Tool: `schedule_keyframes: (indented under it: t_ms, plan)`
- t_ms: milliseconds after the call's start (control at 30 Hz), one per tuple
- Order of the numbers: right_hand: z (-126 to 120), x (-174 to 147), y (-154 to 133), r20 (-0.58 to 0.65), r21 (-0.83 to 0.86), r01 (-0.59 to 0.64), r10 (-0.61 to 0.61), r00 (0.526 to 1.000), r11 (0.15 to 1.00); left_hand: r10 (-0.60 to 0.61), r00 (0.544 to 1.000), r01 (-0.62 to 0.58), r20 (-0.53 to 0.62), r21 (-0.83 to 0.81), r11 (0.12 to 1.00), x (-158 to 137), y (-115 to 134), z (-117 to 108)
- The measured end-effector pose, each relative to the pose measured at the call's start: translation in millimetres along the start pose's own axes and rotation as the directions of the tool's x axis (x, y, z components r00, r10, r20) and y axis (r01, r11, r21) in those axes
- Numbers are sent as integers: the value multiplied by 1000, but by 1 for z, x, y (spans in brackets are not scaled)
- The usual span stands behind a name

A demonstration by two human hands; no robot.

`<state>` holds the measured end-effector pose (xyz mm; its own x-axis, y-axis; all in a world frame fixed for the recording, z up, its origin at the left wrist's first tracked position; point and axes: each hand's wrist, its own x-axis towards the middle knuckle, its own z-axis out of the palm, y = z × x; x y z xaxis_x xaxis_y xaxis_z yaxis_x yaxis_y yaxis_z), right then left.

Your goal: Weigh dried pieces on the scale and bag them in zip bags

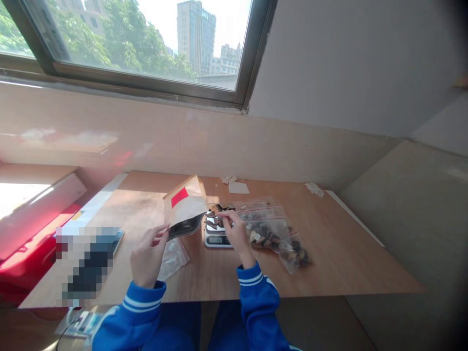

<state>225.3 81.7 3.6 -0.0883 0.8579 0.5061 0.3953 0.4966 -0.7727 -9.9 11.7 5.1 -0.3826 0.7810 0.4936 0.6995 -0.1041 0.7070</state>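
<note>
My left hand (pixel 148 253) pinches the edge of a kraft paper pouch (pixel 193 204) with a red label. The pouch is tilted, and its dark opening faces down toward me. Just right of it stands a small kitchen scale (pixel 214 241) with a display at the front. Dark brown, dried-looking pieces (pixel 212 222) lie on the scale. Above them my right hand (pixel 236 229) has its fingertips pinched together; whatever is between them is too small to make out. Beside that hand lie clear zip bags (pixel 265 231) holding brown and dark pieces.
A flat clear plastic bag (pixel 173 258) lies below the pouch. At left on the wooden table (pixel 340 248) is a blurred-out device (pixel 93 263). White paper (pixel 238 187) and crumpled tissue (pixel 314 190) are near the back wall. A red object (pixel 36 248) stands beyond the left edge.
</note>
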Motion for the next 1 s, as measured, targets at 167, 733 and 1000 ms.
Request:
schedule_keyframes:
  t_ms: [167,733,1000]
  plan:
    - [32,-17,-61,299,12,215,-208,931,977,-16,999,15,31,28,999,-9,-2,4]
    - [45,-70,-90,444,78,87,-113,889,993,105,959,-85,-263,89,992,45,24,-3]
    - [27,-78,-75,413,35,-28,11,911,999,92,985,-82,-145,76,994,78,43,7]
